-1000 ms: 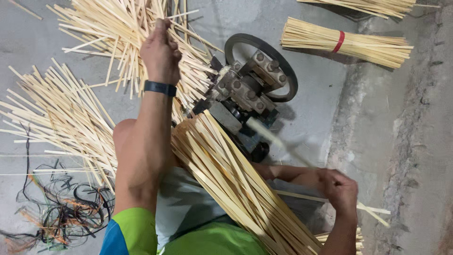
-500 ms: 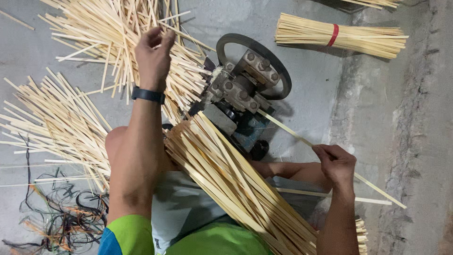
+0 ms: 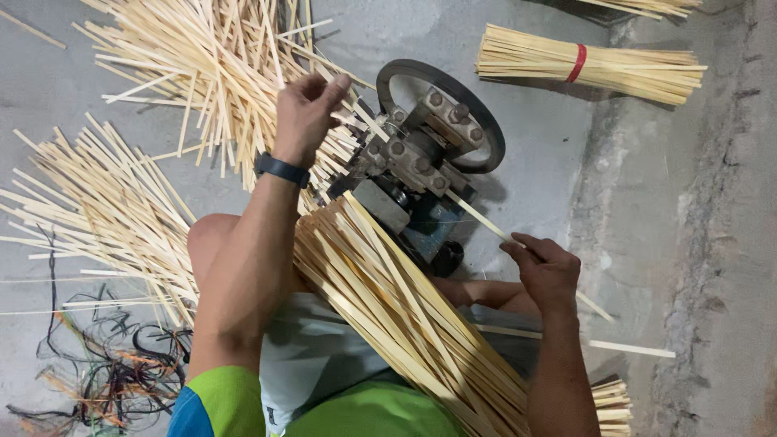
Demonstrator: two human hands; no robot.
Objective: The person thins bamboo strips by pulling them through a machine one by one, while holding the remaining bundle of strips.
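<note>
Lower left: tangle of dark cords (image 3: 97, 380) on the concrete floor (image 3: 550, 162). Left and upper left: loose bamboo slats (image 3: 105, 210) fanned out. Left hand (image 3: 306, 113), upper centre, fingers pinched shut on a slat at the machine's left side. Centre: small slat machine (image 3: 421, 162) with a dark wheel; a thick stack of slats (image 3: 405, 316) lies across the lap. Right hand (image 3: 546, 271), right of centre, closed on a single slat (image 3: 486, 220) at the machine's right side. Upper right: tied bundle (image 3: 587, 69) with a red band. Slat looks light, thin, springy, likely splintery; best gripped close to the machine.
</note>
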